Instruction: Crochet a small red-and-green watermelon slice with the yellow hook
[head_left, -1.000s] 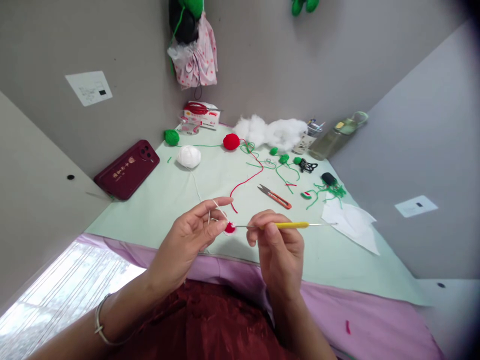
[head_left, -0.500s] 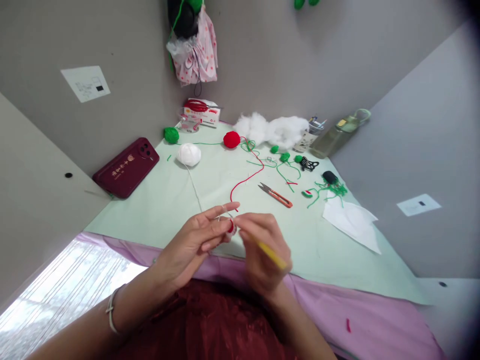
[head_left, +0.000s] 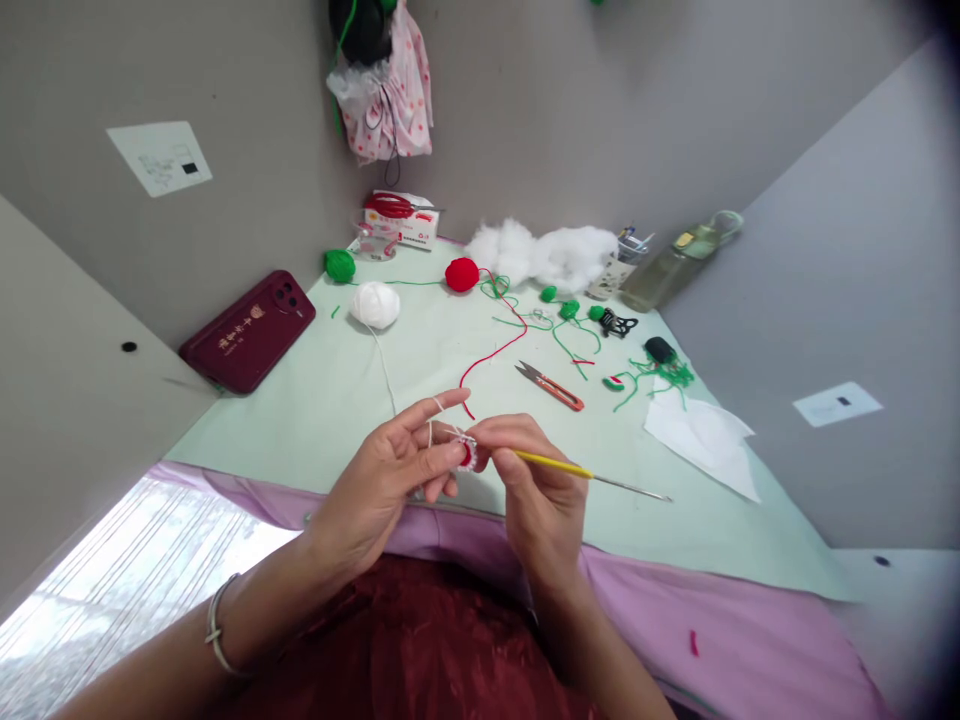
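My left hand [head_left: 382, 480] and right hand [head_left: 536, 490] are bare, with no rings or gloves on the fingers. Back from the left fingers, a thin silver bangle [head_left: 216, 632] circles the wrist. Both forearms are sleeveless, above a dark red garment [head_left: 420, 650]

I sit in a corner of plain grey walls [head_left: 585, 120], each bearing a small white paper label [head_left: 159, 157]. A pale green mat [head_left: 337, 390] covers my table over a lilac cloth [head_left: 750, 640]; soft daylight fills the room.
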